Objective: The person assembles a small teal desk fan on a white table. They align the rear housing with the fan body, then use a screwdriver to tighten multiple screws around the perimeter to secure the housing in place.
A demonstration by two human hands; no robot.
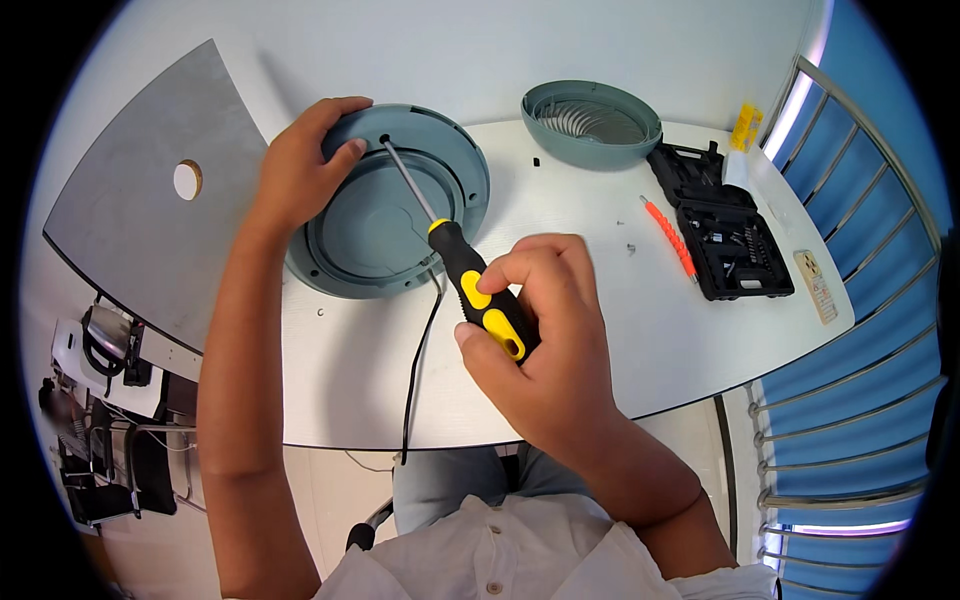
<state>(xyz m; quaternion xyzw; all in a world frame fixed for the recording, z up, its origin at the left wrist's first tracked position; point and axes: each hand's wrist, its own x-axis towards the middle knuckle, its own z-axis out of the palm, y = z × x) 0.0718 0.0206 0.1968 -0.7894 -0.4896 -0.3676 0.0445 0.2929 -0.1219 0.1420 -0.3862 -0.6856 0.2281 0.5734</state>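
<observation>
A round grey-green plastic housing (pixel 370 225) is tilted up on the white table, its hollow side toward me and a black cable (pixel 420 360) running from its lower edge. My left hand (pixel 310 165) grips its upper left rim, thumb on the front and fingers behind. In my right hand (pixel 545 330) is a screwdriver (pixel 462 262) with a black and yellow handle. Its shaft slants up to the left, and the tip sits in a dark hole near the housing's top rim. Whether it meets a screw inside is hidden.
A matching shell (pixel 592 150) with slats lies at the back. To the right are an open black tool case (pixel 735 250), an orange-red flexible bit extension (pixel 670 240), small metal bits (pixel 630 248) and a socket strip (pixel 815 285). A metal railing (pixel 870 150) borders the table's right side.
</observation>
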